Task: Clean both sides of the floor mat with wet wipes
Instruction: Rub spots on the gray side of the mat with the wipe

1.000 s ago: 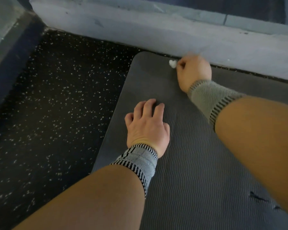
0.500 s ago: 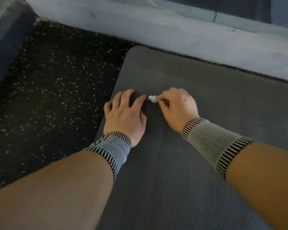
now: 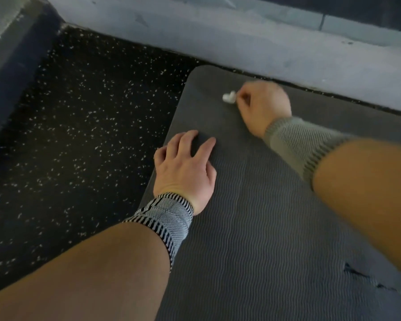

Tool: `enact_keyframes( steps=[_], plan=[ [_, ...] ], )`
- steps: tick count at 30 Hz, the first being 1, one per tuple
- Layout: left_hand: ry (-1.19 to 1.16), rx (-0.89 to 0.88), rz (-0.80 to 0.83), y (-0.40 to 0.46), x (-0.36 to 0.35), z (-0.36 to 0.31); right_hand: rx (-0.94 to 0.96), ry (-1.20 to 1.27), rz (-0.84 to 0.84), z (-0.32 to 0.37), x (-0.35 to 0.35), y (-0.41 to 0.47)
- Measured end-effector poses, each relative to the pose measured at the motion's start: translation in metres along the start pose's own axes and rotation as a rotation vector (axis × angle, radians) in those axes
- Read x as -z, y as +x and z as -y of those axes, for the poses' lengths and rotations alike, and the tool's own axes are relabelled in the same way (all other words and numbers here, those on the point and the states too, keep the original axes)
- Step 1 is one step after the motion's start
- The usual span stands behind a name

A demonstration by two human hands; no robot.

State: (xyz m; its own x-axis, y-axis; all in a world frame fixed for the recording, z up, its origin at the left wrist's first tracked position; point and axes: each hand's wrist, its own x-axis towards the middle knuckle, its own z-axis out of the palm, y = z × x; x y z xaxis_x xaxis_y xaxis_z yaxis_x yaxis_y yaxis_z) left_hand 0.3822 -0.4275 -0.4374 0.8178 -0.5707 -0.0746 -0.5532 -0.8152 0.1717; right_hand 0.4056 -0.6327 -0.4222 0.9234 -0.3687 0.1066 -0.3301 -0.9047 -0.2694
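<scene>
A grey floor mat [image 3: 252, 228] with a wavy ribbed surface lies on the speckled floor, its rounded far corner close to a pale wall base. My right hand [image 3: 263, 106] is curled round a small balled white wet wipe [image 3: 229, 97] and presses it on the mat near that far corner. My left hand [image 3: 185, 167] rests flat on the mat's left edge, fingers spread and lightly bent. Both wrists wear striped knit bands.
Black rubber floor with white specks [image 3: 79, 135] stretches left of the mat. A pale grey wall base [image 3: 241, 38] runs along the far side. The mat has a small tear [image 3: 354, 272] near its right side.
My right hand slid the wipe back from the middle of the mat, next to the left hand, up to the far corner. The left hand stayed on the mat's edge.
</scene>
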Motion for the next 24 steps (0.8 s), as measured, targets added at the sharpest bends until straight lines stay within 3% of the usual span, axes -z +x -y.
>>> enact_keyframes(
  steps=[4,8,10,16,21,24],
  plan=[
    [-0.008,-0.009,0.003,0.0,0.001,0.001,-0.188,0.017,-0.022,0.006,-0.005,0.026],
    [-0.025,0.01,-0.022,-0.001,0.001,-0.001,0.087,0.126,0.031,0.032,0.001,-0.064],
    [-0.037,0.016,-0.043,-0.001,0.0,-0.001,0.18,0.12,0.071,0.026,0.004,-0.065],
    [-0.058,0.007,-0.073,-0.001,0.001,-0.001,-0.072,0.042,-0.031,0.019,-0.011,0.014],
    [-0.057,0.016,-0.067,-0.001,0.001,-0.002,0.204,0.124,0.091,0.022,0.005,-0.059],
    [-0.05,0.006,-0.082,-0.001,0.001,-0.001,0.177,0.044,0.046,0.012,-0.001,-0.012]
  ],
)
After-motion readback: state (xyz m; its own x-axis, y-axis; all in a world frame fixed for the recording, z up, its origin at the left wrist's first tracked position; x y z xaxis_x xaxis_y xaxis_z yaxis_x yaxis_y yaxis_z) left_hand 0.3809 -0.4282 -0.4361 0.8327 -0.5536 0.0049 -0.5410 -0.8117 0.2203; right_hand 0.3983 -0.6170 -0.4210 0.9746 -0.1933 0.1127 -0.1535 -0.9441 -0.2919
